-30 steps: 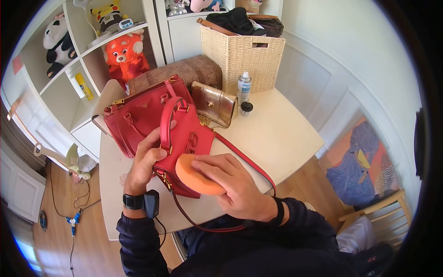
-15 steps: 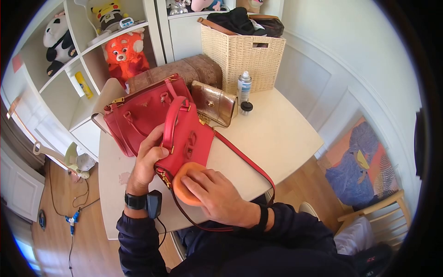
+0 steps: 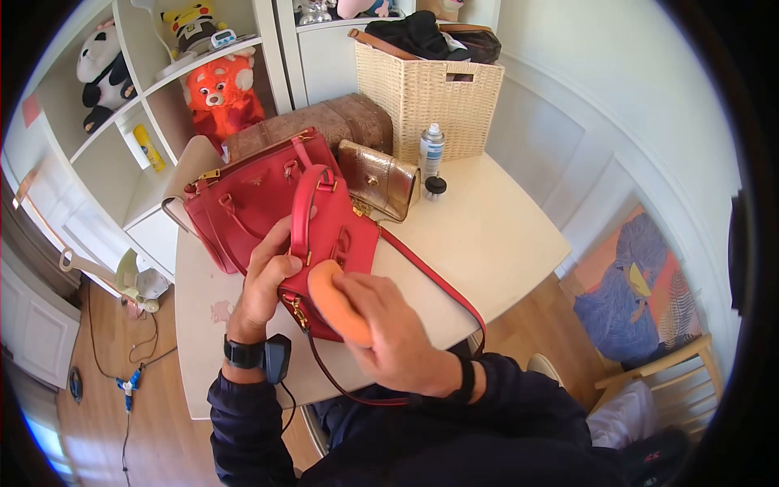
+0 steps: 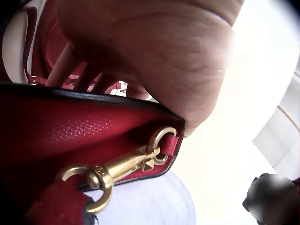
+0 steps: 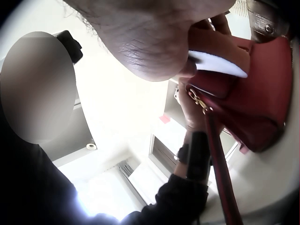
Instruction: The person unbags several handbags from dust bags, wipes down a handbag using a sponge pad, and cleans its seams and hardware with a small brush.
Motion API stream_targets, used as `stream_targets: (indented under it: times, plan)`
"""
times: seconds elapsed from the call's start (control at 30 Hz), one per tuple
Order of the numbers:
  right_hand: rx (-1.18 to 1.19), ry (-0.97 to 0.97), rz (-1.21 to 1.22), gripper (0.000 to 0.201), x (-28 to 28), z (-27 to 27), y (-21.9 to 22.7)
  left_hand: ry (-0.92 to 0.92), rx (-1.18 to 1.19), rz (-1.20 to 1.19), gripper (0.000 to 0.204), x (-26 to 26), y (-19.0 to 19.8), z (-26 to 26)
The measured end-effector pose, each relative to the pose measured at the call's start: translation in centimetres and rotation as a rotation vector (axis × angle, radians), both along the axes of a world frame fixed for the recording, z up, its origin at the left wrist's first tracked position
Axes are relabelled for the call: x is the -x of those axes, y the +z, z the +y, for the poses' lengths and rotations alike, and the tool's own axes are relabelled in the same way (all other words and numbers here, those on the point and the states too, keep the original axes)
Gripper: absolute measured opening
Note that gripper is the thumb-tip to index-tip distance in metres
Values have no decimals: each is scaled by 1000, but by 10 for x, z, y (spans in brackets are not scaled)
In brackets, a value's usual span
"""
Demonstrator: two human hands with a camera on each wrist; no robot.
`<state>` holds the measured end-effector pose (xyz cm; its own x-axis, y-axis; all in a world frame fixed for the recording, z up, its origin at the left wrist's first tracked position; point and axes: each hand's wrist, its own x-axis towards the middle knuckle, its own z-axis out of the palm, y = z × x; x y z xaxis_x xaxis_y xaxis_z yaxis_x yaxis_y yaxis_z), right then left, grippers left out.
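My left hand (image 3: 268, 280) grips a small red handbag (image 3: 357, 243) by its top edge beside the handle (image 3: 302, 211), thumb on the near side, fingers behind it. In my right hand (image 3: 393, 325) is a round orange sponge pad (image 3: 331, 300), tilted on edge against the bag's lower front. The right wrist view shows the pad's white underside (image 5: 218, 64) facing the red leather. A gold clasp (image 4: 126, 164) joins the strap to the bag's side, close below the left palm. The red strap (image 3: 430, 280) loops over the table toward the person's lap.
A larger red handbag (image 3: 251, 191) stands behind, beside a gold purse (image 3: 381, 180) and a brown patterned bag (image 3: 324, 122). To the right are a spray can (image 3: 432, 150), a black-capped small bottle (image 3: 435, 188) and a wicker basket (image 3: 442, 101), all on the white table (image 3: 503, 219).
The sponge pad slid down toward the bag's lower left corner, turning flatter, then came back up and tilted on edge. My left hand keeps its hold, with the bag shifting only slightly.
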<state>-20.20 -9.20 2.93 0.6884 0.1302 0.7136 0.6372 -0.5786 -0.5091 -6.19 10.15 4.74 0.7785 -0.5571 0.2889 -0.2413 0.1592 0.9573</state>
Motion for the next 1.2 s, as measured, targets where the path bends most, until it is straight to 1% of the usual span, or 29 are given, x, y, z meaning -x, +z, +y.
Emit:
stream_targets:
  times: [0.07, 0.13, 0.27, 0.47, 0.53, 0.57, 0.63, 0.67, 0.73, 0.77, 0.83, 0.87, 0.93, 1.03, 1.17, 1.2]
  plan:
    - [29, -8, -12, 68, -1, 7, -9, 4, 26, 12, 79, -1, -4, 1]
    - [89, -23, 30, 67, -1, 10, -14, 57, -40, -18, 88, -1, -6, -1]
    - [116, -15, 74, 66, -1, 5, -8, 72, -50, -31, 88, 1, -4, -4]
    - [221, -21, 120, 62, -2, 1, -6, 84, -68, -50, 88, 1, -4, -3]
    - [333, -76, 79, 58, -4, 1, -6, 71, -54, -30, 88, 1, -3, -2]
    - [333, -77, 81, 58, -4, 0, -8, 71, -54, -29, 88, 0, -3, -1]
    - [421, -110, 172, 60, -6, -2, -15, 28, -12, -31, 78, 0, -3, 0]
    - [420, -110, 174, 60, -6, -3, -15, 27, -12, -30, 78, 0, -3, -1]
    - [519, -155, 124, 54, -7, -5, -15, 19, -3, -48, 78, 1, -3, -2]
    - [518, -154, 125, 54, -7, -6, -14, 19, -4, -46, 78, 1, -3, -2]
    - [726, -184, 26, 48, -5, -9, -10, 52, -87, -50, 89, 0, -2, -2]
    - [726, -184, 26, 48, -4, -12, -11, 52, -87, -50, 89, 0, -2, -2]
    - [783, -185, 7, 42, -3, -18, -17, 55, -98, -59, 89, 0, -1, -1]
    - [754, -161, -30, 40, -3, -27, -26, 37, -70, -44, 89, 2, 1, -3]
    - [739, -134, -84, 35, 2, -43, -21, 35, -73, -31, 91, 1, 3, -1]
    - [713, -79, 13, 35, 4, -51, -19, 19, -38, -11, 87, 2, 4, 0]
